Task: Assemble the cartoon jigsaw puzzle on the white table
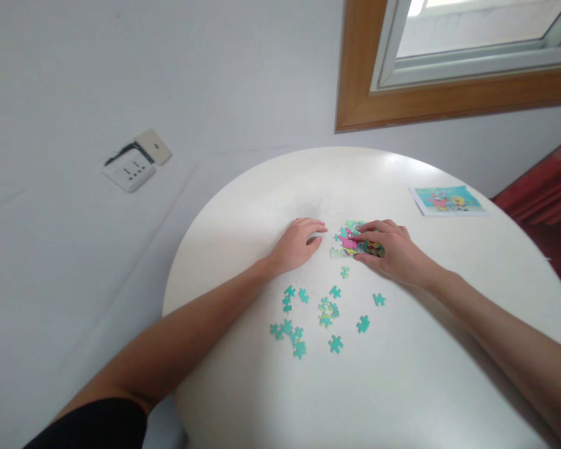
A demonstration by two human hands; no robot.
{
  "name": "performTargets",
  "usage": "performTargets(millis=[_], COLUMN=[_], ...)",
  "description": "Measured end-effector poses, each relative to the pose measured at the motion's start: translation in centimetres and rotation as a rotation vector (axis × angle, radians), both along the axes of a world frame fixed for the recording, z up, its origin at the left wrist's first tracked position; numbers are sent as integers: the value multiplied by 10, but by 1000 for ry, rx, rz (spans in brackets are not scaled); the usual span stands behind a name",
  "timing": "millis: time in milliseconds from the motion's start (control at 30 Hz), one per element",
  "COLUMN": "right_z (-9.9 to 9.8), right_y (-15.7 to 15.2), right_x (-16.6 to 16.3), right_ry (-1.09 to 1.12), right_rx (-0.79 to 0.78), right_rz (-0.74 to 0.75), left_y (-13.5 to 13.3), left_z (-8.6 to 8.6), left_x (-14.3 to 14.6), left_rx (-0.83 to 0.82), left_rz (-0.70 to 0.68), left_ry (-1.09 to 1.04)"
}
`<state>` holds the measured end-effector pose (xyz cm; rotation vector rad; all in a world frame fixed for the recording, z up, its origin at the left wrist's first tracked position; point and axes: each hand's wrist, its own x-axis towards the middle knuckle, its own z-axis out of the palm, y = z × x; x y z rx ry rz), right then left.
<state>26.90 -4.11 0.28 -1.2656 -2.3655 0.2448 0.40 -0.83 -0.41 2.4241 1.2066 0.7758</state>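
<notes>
A partly joined jigsaw puzzle [348, 242], pink, teal and yellow-green, lies flat on the white round table [243, 206]. My right hand [387, 248] rests over its right part, fingers and thumb spread and touching it; that part is largely hidden. To the left of the puzzle, my left hand [300, 244] lies on the table with nothing in it, thumb and fingers apart. Just below the puzzle sits a loose green piece [345, 272]. Several teal pieces are scattered nearer to me, among them a small cluster [326, 312] and a single piece [335, 344].
A printed picture sheet [449, 201] with cartoon figures lies at the table's far right. Beyond the table are a white wall [243, 75] with a socket [129, 169] and a wood-framed window [449, 103]. Red cloth [551, 193] shows at the right.
</notes>
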Motion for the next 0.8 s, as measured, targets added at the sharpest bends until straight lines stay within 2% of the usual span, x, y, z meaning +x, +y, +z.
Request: performTargets(millis=[67, 133, 267, 333, 400, 567, 800], right_z=[2, 4, 6, 5, 5, 7, 11], right_y=[-1, 0, 4, 6, 7, 8, 9], right_x=[-1, -1, 2, 4, 5, 7, 8], right_ry=[21, 59, 137, 163, 182, 193, 220], right_rx=[10, 16, 24, 31, 40, 66, 77], right_rz=[-1, -7, -34, -49, -60, -64, -64], left_y=[1, -1, -15, -26, -35, -45, -37], left_z=[8, 24, 64, 77, 81, 77, 77], left_x=[-5, -12, -27, -32, -34, -29, -25], left_rx=[-14, -67, -365, -488, -476, -433, -391], left_rz=[-76, -221, -573, -669, -669, -622, -613], left_ry=[26, 50, 165, 257, 350, 585, 510])
